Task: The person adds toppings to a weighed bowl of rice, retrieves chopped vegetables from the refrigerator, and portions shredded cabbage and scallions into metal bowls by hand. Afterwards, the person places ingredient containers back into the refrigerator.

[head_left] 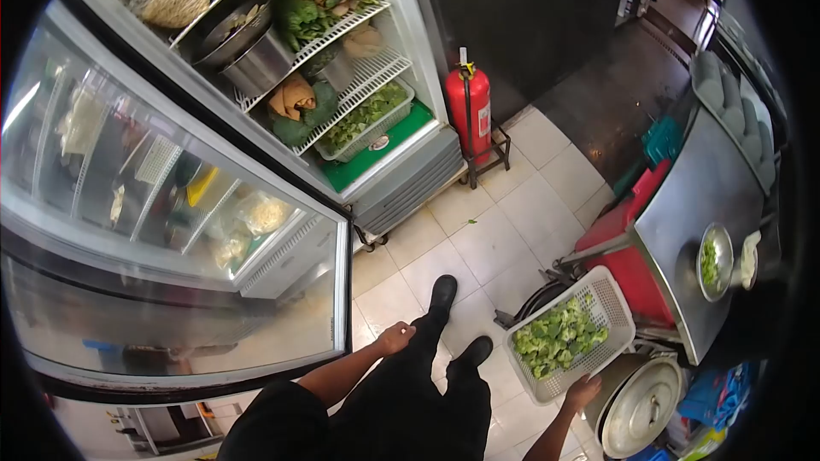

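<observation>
A white perforated plastic basket [617, 306] holds cut broccoli florets [559, 337]. My right hand [583, 393] is closed on the basket's near rim, beside a large lidded metal pot [645, 410]. My left hand [395, 339] is curled above my leg, to the right of the open glass fridge door [345, 290] and apart from it. A small pale spot shows at its fingers; what they hold, if anything, I cannot make out. Ahead stands the open fridge [401, 196], its lowest shelf bearing another basket [376, 138] of greens.
A red fire extinguisher [470, 111] stands on the floor right of the fridge. On the right is a steel table [675, 239] with a metal bowl [716, 261] of chopped greens. Leafy vegetables and metal pots [263, 67] fill the upper fridge shelves. The floor is tiled.
</observation>
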The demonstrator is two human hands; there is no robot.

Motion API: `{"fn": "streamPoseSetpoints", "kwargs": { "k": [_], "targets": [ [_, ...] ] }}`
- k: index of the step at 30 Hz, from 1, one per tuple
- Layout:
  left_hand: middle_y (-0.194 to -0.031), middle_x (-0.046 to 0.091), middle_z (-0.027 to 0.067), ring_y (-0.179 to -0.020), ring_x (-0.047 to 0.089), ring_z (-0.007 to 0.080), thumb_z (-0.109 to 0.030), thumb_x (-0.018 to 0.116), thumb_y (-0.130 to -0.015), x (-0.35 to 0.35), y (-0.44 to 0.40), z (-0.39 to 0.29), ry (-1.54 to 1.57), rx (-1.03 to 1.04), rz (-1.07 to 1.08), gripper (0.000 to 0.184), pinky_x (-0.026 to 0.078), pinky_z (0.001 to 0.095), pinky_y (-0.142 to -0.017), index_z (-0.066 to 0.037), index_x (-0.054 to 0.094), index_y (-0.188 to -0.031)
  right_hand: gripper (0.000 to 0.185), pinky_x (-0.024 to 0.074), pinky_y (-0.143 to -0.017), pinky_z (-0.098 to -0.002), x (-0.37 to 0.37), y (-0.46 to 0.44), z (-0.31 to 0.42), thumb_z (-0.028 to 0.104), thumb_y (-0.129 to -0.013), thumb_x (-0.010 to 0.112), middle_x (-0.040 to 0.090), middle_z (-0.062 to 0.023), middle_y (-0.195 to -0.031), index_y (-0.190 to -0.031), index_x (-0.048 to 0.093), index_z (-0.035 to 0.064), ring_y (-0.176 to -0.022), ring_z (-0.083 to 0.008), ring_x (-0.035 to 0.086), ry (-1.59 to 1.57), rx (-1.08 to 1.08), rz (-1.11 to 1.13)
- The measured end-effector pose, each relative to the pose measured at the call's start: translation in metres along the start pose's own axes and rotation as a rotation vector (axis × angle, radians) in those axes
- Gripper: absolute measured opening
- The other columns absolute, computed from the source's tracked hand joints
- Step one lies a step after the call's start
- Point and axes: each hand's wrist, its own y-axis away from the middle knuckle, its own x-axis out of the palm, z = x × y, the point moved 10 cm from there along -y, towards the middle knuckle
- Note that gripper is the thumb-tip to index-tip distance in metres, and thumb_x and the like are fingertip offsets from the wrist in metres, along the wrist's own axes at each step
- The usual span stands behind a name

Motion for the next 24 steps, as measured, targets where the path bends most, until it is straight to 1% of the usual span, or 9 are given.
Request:
{"fn": "streamPoseSetpoints", "kwargs": {
  "k": [3, 4, 5, 11, 14, 17, 18, 20, 24],
  "targets": [
    [-0.076, 0.063, 0.0084, -0.063, 0.060, 0.0154, -0.043, 0.044, -0.093, -0.001, 0.005, 0.013, 0.228, -0.082, 0.040, 0.045, 0.049, 0.0301, -0.062, -0.001, 0.061, -0.098, 0.034, 0.0456, -0.063, -0.0448, -0.035, 0.014, 0.080, 0.026, -0.094, 0.046, 0.063, -0.0238, -0.080, -0.085, 0.059, -0.0036, -0.070, -0.0388, 0.059, -0.046, 0.034, 0.123],
    [-0.073, 0.062, 0.0073, -0.061, 0.059, 0.0144, -0.042, 0.045, -0.093, 0.000, 0.000, 0.016, 0.311, -0.048, 0.047, 0.044, 0.049, 0.0290, -0.060, -0.001, 0.061, -0.097, 0.049, 0.0401, -0.051, -0.0420, -0.045, 0.017, 0.114, 0.034, -0.096, 0.042, 0.054, -0.0180, -0.056, -0.068, 0.054, -0.0052, -0.050, -0.0307, 0.051, -0.374, -0.189, -0.132],
    [-0.070, 0.061, 0.0062, -0.059, 0.058, 0.0133, -0.041, 0.045, -0.093, -0.001, -0.004, 0.020, 0.391, -0.014, 0.052, 0.043, 0.048, 0.0279, -0.059, -0.001, 0.061, -0.096, 0.055, 0.0323, -0.046, -0.0412, -0.018, 0.019, 0.119, 0.039, -0.096, 0.040, 0.043, -0.0130, -0.049, -0.063, 0.049, -0.0039, -0.045, -0.0224, 0.039, -0.499, -0.112, 0.029],
    [-0.062, 0.063, 0.0097, -0.058, 0.061, 0.0171, -0.036, 0.056, -0.088, -0.075, -0.015, -0.012, 0.187, 0.164, -0.149, 0.039, 0.049, 0.0323, -0.058, -0.002, 0.064, -0.071, 0.052, 0.0443, -0.068, -0.0496, 0.028, 0.050, 0.334, 0.045, -0.093, 0.038, 0.062, -0.0217, -0.079, -0.079, 0.065, 0.0029, -0.076, -0.0414, 0.060, -0.022, -0.555, 0.509],
    [-0.064, 0.062, 0.0151, -0.060, 0.061, 0.0253, -0.033, 0.060, -0.084, -0.133, -0.039, -0.017, 0.171, 0.123, -0.318, 0.037, 0.048, 0.0375, -0.059, 0.000, 0.062, -0.067, 0.024, 0.0460, -0.072, -0.0465, 0.088, 0.078, 0.424, 0.022, -0.089, 0.046, 0.061, -0.0220, -0.084, -0.091, 0.060, 0.0018, -0.086, -0.0385, 0.058, -0.189, -0.955, 0.776],
    [-0.072, 0.064, 0.0167, -0.069, 0.063, 0.0260, -0.020, 0.055, -0.085, -0.170, -0.069, -0.019, 0.176, 0.149, -0.359, 0.024, 0.048, 0.0368, -0.064, -0.001, 0.061, -0.072, 0.032, 0.0469, -0.070, -0.0447, 0.107, 0.083, 0.489, 0.027, -0.092, 0.046, 0.063, -0.0183, -0.073, -0.086, 0.061, -0.0003, -0.071, -0.0348, 0.061, -0.328, -1.058, 0.481],
    [-0.072, 0.064, 0.0167, -0.069, 0.063, 0.0260, -0.020, 0.055, -0.085, -0.180, -0.076, -0.019, 0.173, 0.145, -0.357, 0.024, 0.048, 0.0368, -0.064, -0.001, 0.061, -0.072, 0.032, 0.0469, -0.070, -0.0447, 0.107, 0.087, 0.514, 0.027, -0.092, 0.046, 0.063, -0.0183, -0.073, -0.086, 0.061, -0.0003, -0.071, -0.0348, 0.061, -0.328, -1.054, 0.486],
    [-0.079, 0.062, 0.0158, -0.074, 0.061, 0.0254, -0.007, 0.046, -0.084, -0.214, -0.076, -0.055, 0.088, 0.452, -0.500, 0.017, 0.047, 0.0347, -0.067, -0.002, 0.060, -0.077, 0.033, 0.0471, -0.063, -0.0422, 0.129, 0.088, 0.549, 0.029, -0.092, 0.049, 0.062, -0.0178, -0.070, -0.085, 0.062, 0.0001, -0.062, -0.0299, 0.061, -0.589, -0.400, 1.037],
    [-0.080, 0.054, 0.0109, -0.070, 0.055, 0.0193, -0.002, 0.040, -0.085, -0.253, -0.105, -0.067, 0.316, 0.359, -0.414, 0.021, 0.046, 0.0298, -0.070, -0.003, 0.060, -0.079, 0.037, 0.0484, -0.060, -0.0387, 0.145, 0.086, 0.605, 0.033, -0.093, 0.049, 0.063, -0.0182, -0.072, -0.087, 0.064, -0.0003, -0.058, -0.0269, 0.060, -0.468, -0.459, 0.960]
  ]
}}
